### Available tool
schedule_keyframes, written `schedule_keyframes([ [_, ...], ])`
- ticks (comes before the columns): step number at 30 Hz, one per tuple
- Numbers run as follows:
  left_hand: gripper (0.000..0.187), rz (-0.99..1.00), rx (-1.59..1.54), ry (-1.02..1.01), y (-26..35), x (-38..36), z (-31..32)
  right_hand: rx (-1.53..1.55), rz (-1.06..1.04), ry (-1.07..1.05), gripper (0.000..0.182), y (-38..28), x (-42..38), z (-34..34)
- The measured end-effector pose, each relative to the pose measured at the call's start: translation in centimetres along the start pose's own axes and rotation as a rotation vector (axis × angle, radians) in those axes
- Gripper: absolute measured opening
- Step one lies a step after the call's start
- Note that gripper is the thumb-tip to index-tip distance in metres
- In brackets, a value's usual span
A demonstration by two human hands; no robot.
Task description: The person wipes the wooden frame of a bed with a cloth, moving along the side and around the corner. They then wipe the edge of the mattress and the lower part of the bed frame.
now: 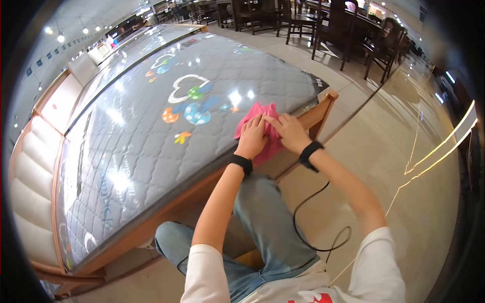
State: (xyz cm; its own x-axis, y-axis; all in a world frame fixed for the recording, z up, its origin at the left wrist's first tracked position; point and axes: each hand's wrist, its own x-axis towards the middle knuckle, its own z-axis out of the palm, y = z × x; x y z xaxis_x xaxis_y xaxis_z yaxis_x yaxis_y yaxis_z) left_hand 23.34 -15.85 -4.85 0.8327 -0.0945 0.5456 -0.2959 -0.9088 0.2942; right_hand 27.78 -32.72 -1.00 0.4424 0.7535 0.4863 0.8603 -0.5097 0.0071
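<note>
A bunched pink cloth [273,145] lies over the near edge of a mattress [146,126], close to its right corner. My left hand [252,137] grips the cloth from above, fingers pointing away from me. My right hand [290,132] has its bent fingers on the cloth's right side, close beside the left hand, near the bed frame's corner post [328,97]. The grey quilted mattress has colourful printed figures and shows glare under a shiny clear cover. Parts of the cloth are hidden beneath my fingers.
The wooden bed rail [166,217] runs along the mattress, with a padded headboard [35,187] at left. Dark wooden chairs [298,22] stand at the back. A black cable [298,214] hangs beside my knee [260,197]. Tiled floor [374,161] extends to the right.
</note>
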Motion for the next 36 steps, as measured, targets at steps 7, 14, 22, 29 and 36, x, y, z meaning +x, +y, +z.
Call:
schedule_keyframes([
  [7, 0.085, 0.078, 0.05, -0.284, -1.5, 2.0, 2.2, 0.35, 0.425, 0.363, 0.081, -1.7, -2.9, 9.6],
  [14, 0.092, 0.062, -0.134, -0.46, -4.2, 4.2, 2.6, 0.338, 0.47, 0.333, 0.079, -0.3, -1.1, 10.8],
  [22, 0.092, 0.109, -0.019, -0.492, -3.5, 4.4, 2.1, 0.443, 0.534, 0.387, 0.087, -1.4, -1.4, 10.7],
  [29, 0.087, 0.23, -0.004, -0.511, -1.2, 5.2, 1.1, 0.614, 0.646, 0.552, 0.087, -4.7, -3.2, 12.2],
  [36, 0.07, 0.462, 0.196, -0.45, 1.6, 7.2, 8.1, 1.172, 0.863, 0.954, 0.084, 1.7, -3.4, 17.9],
])
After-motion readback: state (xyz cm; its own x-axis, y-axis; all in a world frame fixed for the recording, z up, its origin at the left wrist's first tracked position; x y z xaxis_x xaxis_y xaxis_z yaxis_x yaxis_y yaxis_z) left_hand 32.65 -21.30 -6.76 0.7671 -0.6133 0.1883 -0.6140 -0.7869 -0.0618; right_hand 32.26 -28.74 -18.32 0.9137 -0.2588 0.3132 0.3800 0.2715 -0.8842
